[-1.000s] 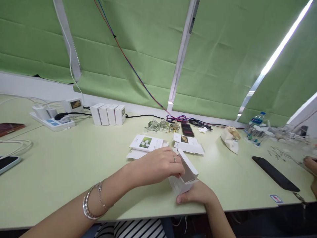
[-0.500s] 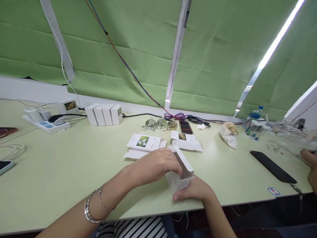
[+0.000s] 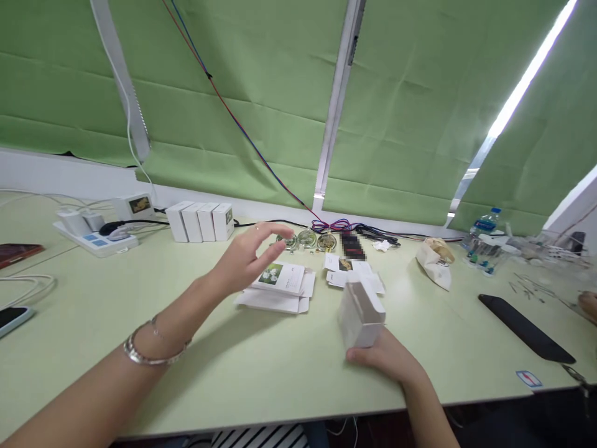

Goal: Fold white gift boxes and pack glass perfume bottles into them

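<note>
My right hand (image 3: 389,358) grips a white box (image 3: 359,317) with its top flaps up, above the table's front part. My left hand (image 3: 247,258) is raised in the air with thumb and index finger apart, nothing between them. Beyond its fingertips stand round glass bottles (image 3: 306,239) in a row. Below and right of that hand lie flat white cartons with a flower picture (image 3: 282,277). Another opened carton (image 3: 354,274) lies behind the held box.
Upright white boxes (image 3: 200,223) stand at the back left beside a power strip (image 3: 100,241). On the right are a paper bag (image 3: 435,264), a black phone-like slab (image 3: 527,328), a water bottle (image 3: 487,222) and part of another person's hand (image 3: 588,303).
My left hand has come out of the box and moved left and up, its fingers now apart. The box in my right hand has shifted right and stands more upright.
</note>
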`<state>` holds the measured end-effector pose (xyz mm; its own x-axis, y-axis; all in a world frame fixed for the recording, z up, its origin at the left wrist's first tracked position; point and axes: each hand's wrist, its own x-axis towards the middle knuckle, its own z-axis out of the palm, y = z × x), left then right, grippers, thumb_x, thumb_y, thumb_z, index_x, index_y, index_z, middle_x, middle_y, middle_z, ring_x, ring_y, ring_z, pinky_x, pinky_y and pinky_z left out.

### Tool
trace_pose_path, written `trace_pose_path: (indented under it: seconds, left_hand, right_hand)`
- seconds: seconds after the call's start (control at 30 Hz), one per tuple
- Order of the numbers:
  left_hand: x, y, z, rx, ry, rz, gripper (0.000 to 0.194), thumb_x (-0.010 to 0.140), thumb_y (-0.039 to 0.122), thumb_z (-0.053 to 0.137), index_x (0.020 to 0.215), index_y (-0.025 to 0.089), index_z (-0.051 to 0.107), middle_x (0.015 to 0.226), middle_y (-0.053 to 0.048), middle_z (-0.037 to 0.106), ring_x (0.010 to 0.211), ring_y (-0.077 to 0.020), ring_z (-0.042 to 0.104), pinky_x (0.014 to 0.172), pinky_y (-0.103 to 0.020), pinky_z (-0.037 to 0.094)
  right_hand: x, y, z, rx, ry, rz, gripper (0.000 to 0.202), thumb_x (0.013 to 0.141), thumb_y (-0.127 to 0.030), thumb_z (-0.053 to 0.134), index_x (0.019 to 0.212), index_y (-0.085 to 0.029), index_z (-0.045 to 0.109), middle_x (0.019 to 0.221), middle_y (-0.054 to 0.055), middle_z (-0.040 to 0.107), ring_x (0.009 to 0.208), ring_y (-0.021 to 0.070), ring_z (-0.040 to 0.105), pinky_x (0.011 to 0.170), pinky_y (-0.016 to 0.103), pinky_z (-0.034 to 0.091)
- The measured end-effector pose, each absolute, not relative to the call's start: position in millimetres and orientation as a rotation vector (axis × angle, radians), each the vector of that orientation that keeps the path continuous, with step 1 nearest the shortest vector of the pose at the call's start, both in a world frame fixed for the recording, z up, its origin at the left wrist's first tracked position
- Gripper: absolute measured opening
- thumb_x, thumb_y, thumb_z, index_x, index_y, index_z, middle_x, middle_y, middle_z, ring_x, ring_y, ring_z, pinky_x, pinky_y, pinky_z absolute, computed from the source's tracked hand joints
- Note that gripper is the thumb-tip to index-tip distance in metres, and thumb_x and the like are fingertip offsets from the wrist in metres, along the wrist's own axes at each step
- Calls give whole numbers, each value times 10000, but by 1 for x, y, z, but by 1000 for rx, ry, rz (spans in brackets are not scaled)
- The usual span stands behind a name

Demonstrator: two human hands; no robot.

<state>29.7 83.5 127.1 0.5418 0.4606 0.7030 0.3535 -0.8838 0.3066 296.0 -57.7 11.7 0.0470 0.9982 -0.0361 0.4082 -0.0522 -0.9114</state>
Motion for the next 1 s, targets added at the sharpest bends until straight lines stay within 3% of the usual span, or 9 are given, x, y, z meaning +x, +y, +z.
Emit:
trace_pose_path:
  seconds: [0.17, 0.3, 0.43, 0.53, 0.7, 0.83, 1.0]
  left_hand:
    - [28, 159, 120, 2505, 1159, 969, 365, 892, 346, 419, 1219, 188, 461, 1240, -68, 574, 1143, -225, 521, 952, -347, 420]
    - [33, 217, 96, 2443, 1282, 807, 338, 872, 250, 495, 1189, 131, 494, 1176, -122, 600, 1109, -244, 549, 945, -384, 430]
    - [46, 252, 73, 2424, 1303, 654, 312, 892, 273, 544, 1176, 145, 519, 1177, -96, 571, 1031, -226, 577, 882, -436, 476]
    - [60, 267, 61, 2445, 1284, 559, 316, 894, 301, 549, 1176, 159, 524, 1194, -86, 550, 1012, -222, 576, 844, -433, 498]
    - [81, 280, 54, 2487, 1306, 477, 297, 898, 301, 541, 1158, 158, 534, 1171, -82, 561, 989, -214, 584, 829, -417, 506]
    - [86, 273, 57, 2512, 1361, 490, 288, 898, 302, 542, 1147, 156, 540, 1154, -80, 569, 973, -208, 590, 818, -409, 510]
    - [82, 252, 82, 2533, 1423, 657, 307, 887, 308, 551, 1143, 138, 537, 1111, -86, 597, 978, -220, 590, 841, -410, 484]
  right_hand:
    - [317, -63, 6, -1607, -1336, 951, 848, 590, -562, 715, 1290, -144, 484, 1284, 152, 540, 1206, 363, 460, 1006, 458, 374]
    - [318, -64, 0, -1608, -1334, 970, 1016, 563, -659, 678, 1385, -154, 357, 1336, 170, 489, 1210, 379, 453, 1005, 470, 367]
    - [323, -68, -1, -1651, -1354, 894, 1179, 528, -685, 683, 1451, -190, 141, 1454, 157, 319, 1281, 363, 364, 1023, 441, 342]
    - [328, -71, 0, -1643, -1431, 793, 1163, 567, -668, 665, 1452, -236, 48, 1493, 121, 235, 1335, 333, 280, 1038, 421, 321]
    - [308, -65, 4, -1699, -1497, 754, 1172, 576, -484, 727, 1449, -261, -23, 1499, 100, 180, 1328, 338, 273, 1062, 454, 278]
    - [272, -52, 15, -1895, -1572, 885, 1122, 539, -275, 749, 1453, -274, 99, 1470, 81, 213, 1340, 340, 222, 1081, 454, 247]
    - [262, -50, 27, -1959, -1673, 733, 992, 543, -147, 648, 1425, -201, 197, 1410, 98, 290, 1330, 294, 232, 1094, 401, 229]
